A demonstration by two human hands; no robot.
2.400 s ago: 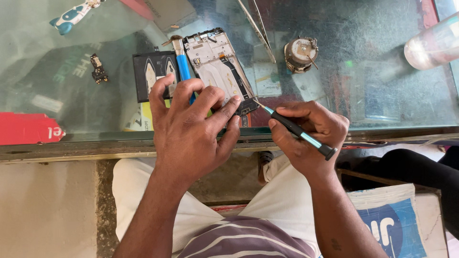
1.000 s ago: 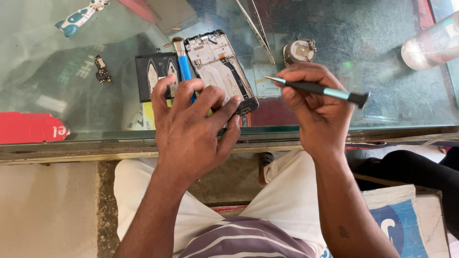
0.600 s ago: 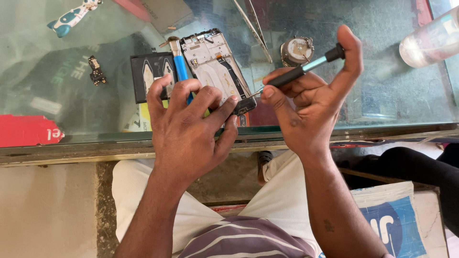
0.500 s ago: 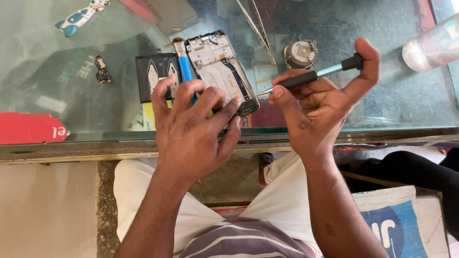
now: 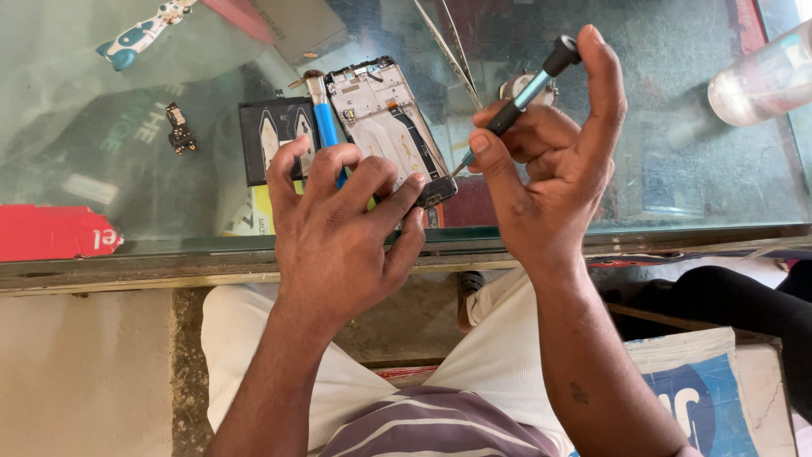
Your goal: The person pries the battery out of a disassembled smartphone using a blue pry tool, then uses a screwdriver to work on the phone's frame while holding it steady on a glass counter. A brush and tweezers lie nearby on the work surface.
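While your left hand [image 5: 338,228] lies spread over the near end of the opened phone frame [image 5: 385,123], its fingertips pressing it to the glass bench [image 5: 643,169], your right hand [image 5: 550,169] pinches a precision screwdriver [image 5: 516,101] between thumb and fingers, forefinger capping its black top. The tip touches the frame's right edge near the lower corner. A blue-handled brush [image 5: 323,118] lies along the frame's left side, beside a black battery [image 5: 271,140]. Further left sits a small circuit part [image 5: 179,131]; a clear bottle [image 5: 761,76] lies far right.
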